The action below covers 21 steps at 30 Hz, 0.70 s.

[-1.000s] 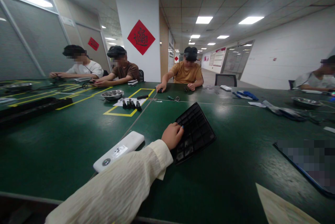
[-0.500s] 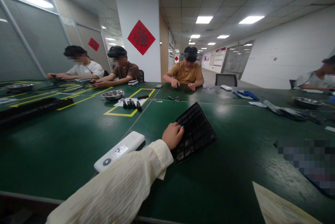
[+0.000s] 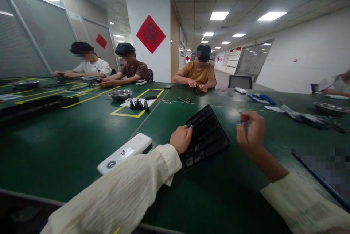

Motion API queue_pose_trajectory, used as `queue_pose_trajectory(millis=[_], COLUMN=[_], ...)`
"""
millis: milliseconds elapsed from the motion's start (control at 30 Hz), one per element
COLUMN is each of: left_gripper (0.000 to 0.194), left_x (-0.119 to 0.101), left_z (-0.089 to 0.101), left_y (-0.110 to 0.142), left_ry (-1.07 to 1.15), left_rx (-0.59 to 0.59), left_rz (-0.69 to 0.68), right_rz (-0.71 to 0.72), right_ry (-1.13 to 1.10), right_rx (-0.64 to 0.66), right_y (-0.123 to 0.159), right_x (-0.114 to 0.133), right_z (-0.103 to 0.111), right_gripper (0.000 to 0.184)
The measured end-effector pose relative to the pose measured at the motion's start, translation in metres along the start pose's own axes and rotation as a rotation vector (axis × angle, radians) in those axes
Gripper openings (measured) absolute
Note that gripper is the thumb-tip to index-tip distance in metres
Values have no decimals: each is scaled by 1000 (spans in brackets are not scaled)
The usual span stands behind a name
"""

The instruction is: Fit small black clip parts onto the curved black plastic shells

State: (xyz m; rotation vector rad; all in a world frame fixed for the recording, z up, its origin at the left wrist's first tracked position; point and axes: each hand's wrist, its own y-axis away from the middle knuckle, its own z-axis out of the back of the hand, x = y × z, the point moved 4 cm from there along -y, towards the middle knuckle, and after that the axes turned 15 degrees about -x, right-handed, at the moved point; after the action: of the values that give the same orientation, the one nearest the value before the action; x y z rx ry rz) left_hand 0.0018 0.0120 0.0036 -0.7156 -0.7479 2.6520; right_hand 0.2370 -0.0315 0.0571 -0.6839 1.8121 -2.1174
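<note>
My left hand [image 3: 181,139] grips the left edge of a black compartment tray [image 3: 209,135], its thumb lying over the rim and the other fingers hidden beneath. The tray sits tilted above the green table, and its bottom shows a grid of shallow cells. To the right of the tray, my right hand [image 3: 251,131] is raised with thumb and index finger drawn together. Something small may be at those fingertips, but it is too tiny to name. A white power bank [image 3: 125,153] with a label lies beside my left forearm.
Several black cylindrical parts [image 3: 140,105] stand on white paper inside a yellow taped rectangle. Behind them is a metal bowl [image 3: 120,94]. Pliers [image 3: 184,100] lie farther off, near a co-worker [image 3: 201,69]. Blue cloth [image 3: 261,98] and a grey glove-like item [image 3: 300,117] rest at right.
My right hand has come into view from the right, pinched, beside the tray. My left hand keeps its hold. The view has shifted slightly; the co-worker opposite has brought both hands together.
</note>
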Motion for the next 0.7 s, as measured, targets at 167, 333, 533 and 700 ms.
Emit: queue_pose_trajectory(millis=[167, 333, 533, 700], left_gripper=[45, 38, 51, 47], left_x=[-1, -1, 3, 8], left_z=[-2, -1, -1, -4], left_y=[-2, -2, -5, -8], left_ry=[50, 38, 210, 236], left_rx=[23, 55, 13, -24], left_rz=[-53, -56, -56, -91], right_rz=[-163, -338, -491, -687], right_ry=[331, 345, 232, 3], right_rx=[825, 1101, 1034, 837], right_y=[24, 50, 60, 75], right_x=[3, 19, 18, 10], right_z=[-38, -43, -42, -49], right_gripper=[24, 23, 25, 23])
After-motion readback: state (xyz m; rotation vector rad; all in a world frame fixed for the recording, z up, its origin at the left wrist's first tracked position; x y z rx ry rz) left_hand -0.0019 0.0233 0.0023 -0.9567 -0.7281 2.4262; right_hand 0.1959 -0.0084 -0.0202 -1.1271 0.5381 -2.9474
